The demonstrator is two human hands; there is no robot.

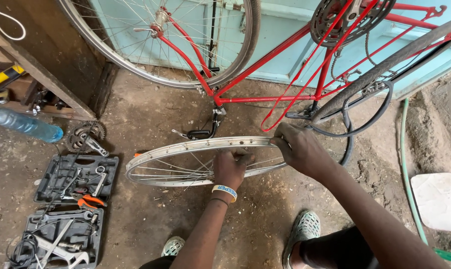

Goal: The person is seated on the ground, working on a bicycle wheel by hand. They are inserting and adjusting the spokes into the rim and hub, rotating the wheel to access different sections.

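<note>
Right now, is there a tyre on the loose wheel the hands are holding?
No, the loose wheel is a bare metal rim with spokes, gripped by both hands.

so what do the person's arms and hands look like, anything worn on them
Both forearms are bare, with no sleeves and no gloves. The left hand has a white wristband with blue lettering at the wrist and a thin dark band just behind it. The right hand wears nothing visible.
</note>
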